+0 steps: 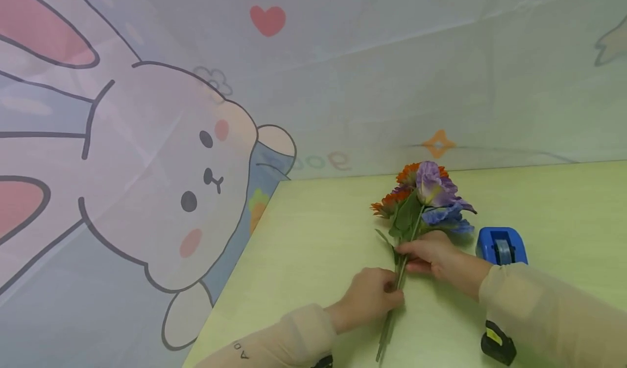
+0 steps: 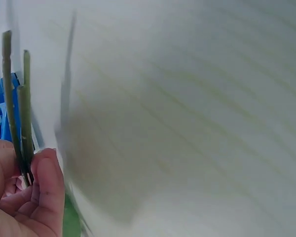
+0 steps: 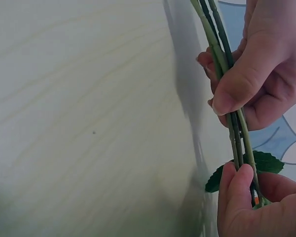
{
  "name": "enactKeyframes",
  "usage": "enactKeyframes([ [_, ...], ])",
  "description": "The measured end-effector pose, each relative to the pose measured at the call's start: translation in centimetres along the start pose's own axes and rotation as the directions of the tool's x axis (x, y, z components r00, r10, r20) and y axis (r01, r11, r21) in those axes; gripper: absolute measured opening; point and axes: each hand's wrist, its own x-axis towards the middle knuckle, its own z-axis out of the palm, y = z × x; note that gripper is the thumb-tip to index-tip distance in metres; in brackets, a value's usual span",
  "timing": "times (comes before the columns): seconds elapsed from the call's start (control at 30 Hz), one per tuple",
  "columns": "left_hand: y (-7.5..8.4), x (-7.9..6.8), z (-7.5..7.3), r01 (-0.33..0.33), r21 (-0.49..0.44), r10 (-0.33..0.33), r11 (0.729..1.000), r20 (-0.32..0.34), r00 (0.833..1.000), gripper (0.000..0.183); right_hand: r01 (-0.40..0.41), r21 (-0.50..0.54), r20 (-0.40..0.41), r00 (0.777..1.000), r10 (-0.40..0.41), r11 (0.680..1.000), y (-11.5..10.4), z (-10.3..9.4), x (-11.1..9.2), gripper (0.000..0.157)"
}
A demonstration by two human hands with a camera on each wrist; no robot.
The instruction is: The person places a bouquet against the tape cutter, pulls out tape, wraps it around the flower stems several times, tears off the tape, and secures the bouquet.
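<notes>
A bunch of flowers (image 1: 431, 185) with orange, purple and blue blooms slants over the table, heads toward the far edge. My left hand (image 1: 369, 297) grips the stems (image 1: 387, 332) low down; their cut ends stick out past it in the left wrist view. Higher up, just under the leaves (image 1: 404, 215), my right hand (image 1: 436, 253) pinches the same stems between thumb and fingers. The right wrist view has both hands close together on several green stems (image 3: 237, 133), the left thumb lying across them. A blue tape dispenser (image 1: 485, 245) stands beside my right wrist.
The pale yellow-green table (image 1: 313, 226) ends at a hanging cloth (image 1: 343, 85) printed with a rabbit and a heart. A black device with a yellow label (image 1: 497, 343) shows under the right sleeve (image 1: 553, 308).
</notes>
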Motion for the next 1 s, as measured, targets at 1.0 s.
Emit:
enactKeyframes([
  [1.0,4.1,1.4,-2.2,-0.217,0.17,0.216,0.961,0.025,0.976,0.037,-0.042,0.308,0.234,0.972,-0.033,0.95,-1.9,-7.2,-3.4,0.034],
])
